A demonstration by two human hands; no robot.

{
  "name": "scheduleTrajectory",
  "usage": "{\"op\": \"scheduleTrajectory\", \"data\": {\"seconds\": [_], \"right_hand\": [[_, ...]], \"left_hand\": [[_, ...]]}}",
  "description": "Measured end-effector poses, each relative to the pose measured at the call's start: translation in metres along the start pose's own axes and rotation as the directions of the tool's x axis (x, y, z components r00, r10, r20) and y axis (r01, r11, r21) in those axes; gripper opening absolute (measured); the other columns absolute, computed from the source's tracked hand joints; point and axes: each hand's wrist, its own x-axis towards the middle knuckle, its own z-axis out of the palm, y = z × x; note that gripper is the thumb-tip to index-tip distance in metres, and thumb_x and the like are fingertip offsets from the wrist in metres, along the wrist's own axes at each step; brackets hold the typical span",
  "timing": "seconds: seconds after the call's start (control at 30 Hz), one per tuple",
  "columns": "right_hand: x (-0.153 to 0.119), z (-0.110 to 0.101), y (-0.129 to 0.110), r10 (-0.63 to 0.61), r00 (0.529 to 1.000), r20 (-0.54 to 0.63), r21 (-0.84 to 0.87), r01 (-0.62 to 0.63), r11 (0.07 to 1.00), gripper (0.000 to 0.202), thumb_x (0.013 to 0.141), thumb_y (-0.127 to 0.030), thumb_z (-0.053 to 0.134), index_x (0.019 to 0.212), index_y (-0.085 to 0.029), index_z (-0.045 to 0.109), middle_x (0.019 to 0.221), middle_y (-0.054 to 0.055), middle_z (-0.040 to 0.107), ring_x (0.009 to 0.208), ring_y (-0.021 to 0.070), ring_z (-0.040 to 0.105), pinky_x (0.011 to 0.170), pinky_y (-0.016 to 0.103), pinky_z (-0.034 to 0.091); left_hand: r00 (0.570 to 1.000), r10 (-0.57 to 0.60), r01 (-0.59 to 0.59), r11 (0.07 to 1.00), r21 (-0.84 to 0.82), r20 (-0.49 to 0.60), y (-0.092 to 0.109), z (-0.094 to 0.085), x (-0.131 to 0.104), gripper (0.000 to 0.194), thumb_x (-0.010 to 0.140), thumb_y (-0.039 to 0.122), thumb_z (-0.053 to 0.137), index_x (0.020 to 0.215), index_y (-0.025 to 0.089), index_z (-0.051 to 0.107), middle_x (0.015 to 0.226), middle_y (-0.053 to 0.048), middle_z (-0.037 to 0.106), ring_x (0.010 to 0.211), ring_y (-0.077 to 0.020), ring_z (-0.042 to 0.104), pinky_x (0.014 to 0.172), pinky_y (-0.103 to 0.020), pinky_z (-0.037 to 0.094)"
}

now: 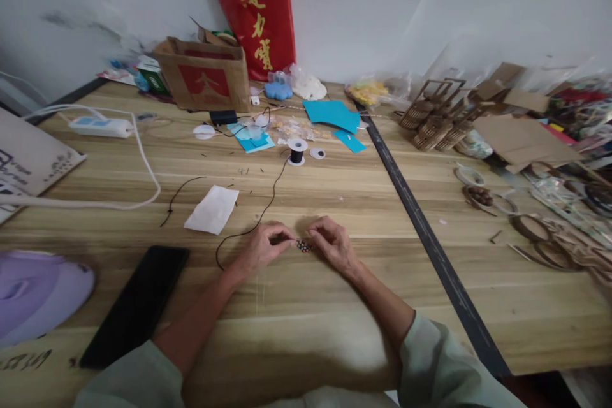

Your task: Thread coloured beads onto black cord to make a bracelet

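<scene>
A small cluster of dark and coloured beads (304, 247) is just above or on the wooden table between my hands. My left hand (268, 246) pinches its left side with thumb and forefinger. My right hand (333, 243) has its thumb and curled fingers closed at the right edge of the beads. What exactly the fingertips grip is too small to make out fully. Faint pale thread (258, 293) hangs below my left hand. A black cord (273, 194) runs from a white spool (297, 152) down past my left wrist.
A white paper piece (211, 210), a black phone (136, 306) and a purple object (43, 296) are at left. Blue paper sheets (332, 116) and a cardboard bag (203, 76) stand or lie behind. A dark strip (421, 223) crosses the table; brown wooden models (435, 118) sit at right.
</scene>
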Motion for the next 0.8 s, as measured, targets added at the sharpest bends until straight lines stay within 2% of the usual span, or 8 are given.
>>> {"op": "scheduleTrajectory", "data": {"seconds": [0.2,0.4,0.53,0.8], "right_hand": [[0.004,-0.011,0.003,0.129,0.991,0.023,0.032,-0.130,0.991,0.020,0.084,-0.035,0.060,0.080,-0.015,0.062,0.071,0.002,0.059,0.063,0.0124,0.052,0.058,0.023,0.041],[0.009,-0.027,0.000,0.163,0.956,0.242,0.010,-0.170,0.985,0.014,0.082,-0.027,0.063,0.081,-0.013,0.064,0.071,0.001,0.061,0.064,0.0111,0.054,0.059,0.022,0.042],[0.009,-0.032,-0.002,0.119,0.924,0.363,-0.064,-0.103,0.993,0.006,0.081,-0.019,0.063,0.078,-0.015,0.066,0.075,0.001,0.061,0.066,0.0107,0.055,0.059,0.021,0.044],[0.011,-0.030,-0.009,-0.028,0.908,0.417,-0.209,0.126,0.970,0.008,0.077,-0.008,0.065,0.076,-0.016,0.065,0.077,0.001,0.060,0.070,0.0114,0.055,0.062,0.022,0.043]], "left_hand": [[1.000,-0.016,0.016,1.000,0.020,0.014,0.001,0.000,0.001,0.005,0.076,0.016,0.065,0.072,0.015,0.067,0.073,-0.003,0.070,0.070,-0.0150,0.063,0.068,-0.025,0.050],[1.000,-0.007,0.006,0.999,0.034,0.030,0.001,0.000,0.001,0.004,0.076,0.016,0.065,0.072,0.015,0.067,0.073,-0.003,0.070,0.070,-0.0148,0.063,0.068,-0.026,0.049],[0.999,-0.002,0.001,0.999,0.048,0.033,-0.001,0.001,0.001,0.004,0.076,0.015,0.065,0.072,0.016,0.066,0.072,-0.002,0.068,0.070,-0.0146,0.062,0.068,-0.026,0.049],[0.999,-0.010,0.008,0.998,0.058,0.036,-0.001,0.001,0.002,0.004,0.075,0.013,0.066,0.071,0.015,0.066,0.072,-0.003,0.068,0.070,-0.0148,0.061,0.068,-0.026,0.049]]}}
